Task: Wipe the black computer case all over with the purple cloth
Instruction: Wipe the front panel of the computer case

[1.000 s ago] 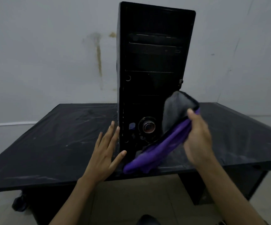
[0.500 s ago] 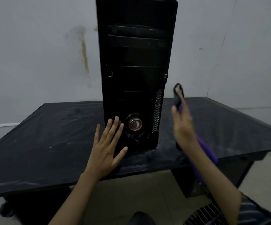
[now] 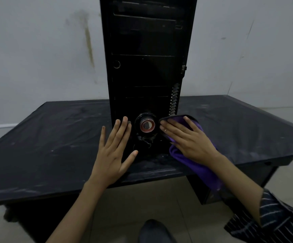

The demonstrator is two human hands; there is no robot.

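Note:
The black computer case (image 3: 145, 67) stands upright near the front edge of a black table, its front panel facing me, with a round red-ringed button low on it. My left hand (image 3: 115, 151) lies flat with straight fingers against the lower left of the front panel. My right hand (image 3: 187, 139) presses the purple cloth (image 3: 194, 165) with straight fingers against the lower right of the front panel, beside the button. The cloth's loose end hangs down past the table edge under my wrist.
The black table (image 3: 45, 146) is dusty and streaked, and runs wide to both sides of the case. A pale stained wall stands close behind. A dark box (image 3: 210, 195) sits under the table at the right. My shoe (image 3: 152, 230) shows on the floor below.
My right hand swung the cloth out to the right of the case, then came back and laid it flat on the lower right front. My left hand stayed flat on the case.

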